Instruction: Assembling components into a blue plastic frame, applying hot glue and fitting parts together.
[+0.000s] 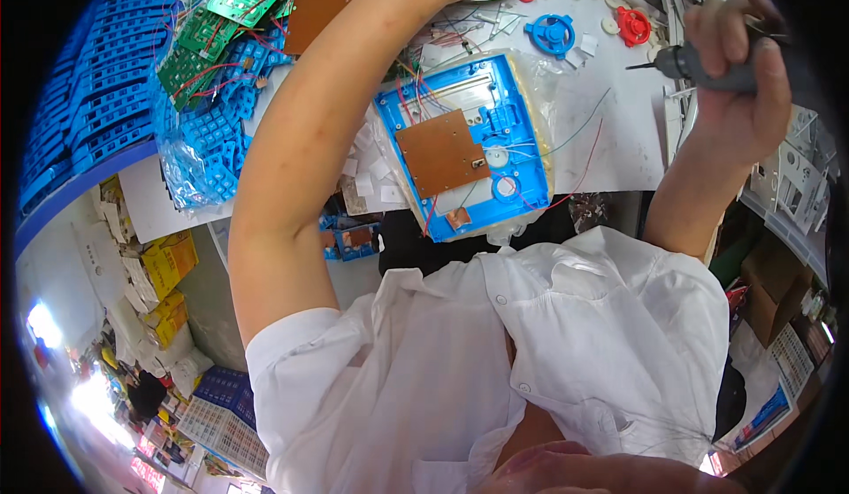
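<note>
Gripping a grey screwdriver [707, 68], right hand [738, 78] fingers wrapped, blue casing [522, 153] holding brown board [439, 152], left hand unseen.

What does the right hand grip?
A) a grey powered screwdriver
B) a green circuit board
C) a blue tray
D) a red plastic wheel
A: the right hand wraps the grey powered screwdriver, bit pointing left, above the open blue housing.

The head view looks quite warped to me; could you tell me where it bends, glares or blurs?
Head view: fisheye bends the blue crates along the left rim; blown-out glare at lower left; the right hand near the rim looks slightly soft; the blue housing at centre is sharp.
</note>
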The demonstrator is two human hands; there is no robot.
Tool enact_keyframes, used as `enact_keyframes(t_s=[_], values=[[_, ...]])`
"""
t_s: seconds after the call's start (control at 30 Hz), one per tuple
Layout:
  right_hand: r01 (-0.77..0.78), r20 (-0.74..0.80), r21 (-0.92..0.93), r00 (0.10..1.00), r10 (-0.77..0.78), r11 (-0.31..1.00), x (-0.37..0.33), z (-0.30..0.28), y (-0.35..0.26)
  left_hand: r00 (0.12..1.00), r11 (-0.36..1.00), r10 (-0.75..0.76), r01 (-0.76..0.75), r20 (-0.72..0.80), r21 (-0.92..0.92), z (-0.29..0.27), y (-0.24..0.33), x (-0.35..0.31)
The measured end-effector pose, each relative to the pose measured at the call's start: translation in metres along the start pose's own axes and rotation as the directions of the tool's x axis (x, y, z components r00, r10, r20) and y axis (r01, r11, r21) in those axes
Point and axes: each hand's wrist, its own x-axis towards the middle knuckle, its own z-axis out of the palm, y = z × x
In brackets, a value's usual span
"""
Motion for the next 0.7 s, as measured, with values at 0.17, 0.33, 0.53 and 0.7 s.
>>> enact_keyframes(t_s=[0.17,0.33,0.53,0.7], values=[[0.013,-0.109,-0.029,0.994,-0.016,0.999,0.006,0.041,0.010,0.989,0.997,-0.070,0.072,-0.133,0.007,-0.022,-0.010,-0.009],[-0.040,-0.360,0.044,0.932,0.053,0.998,0.014,0.083,0.005,0.993,0.983,-0.036,0.015,-0.109,-0.183,-0.074,0.015,-0.032],[-0.039,0.204,0.271,0.979,-0.017,0.962,-0.007,0.077,0.021,0.958,0.900,-0.060,-0.070,-0.281,-0.431,-0.102,0.091,-0.169],[-0.135,0.321,0.387,0.947,0.004,0.912,-0.011,0.118,0.008,0.954,0.717,-0.233,0.036,-0.190,-0.696,-0.081,0.112,-0.201]])
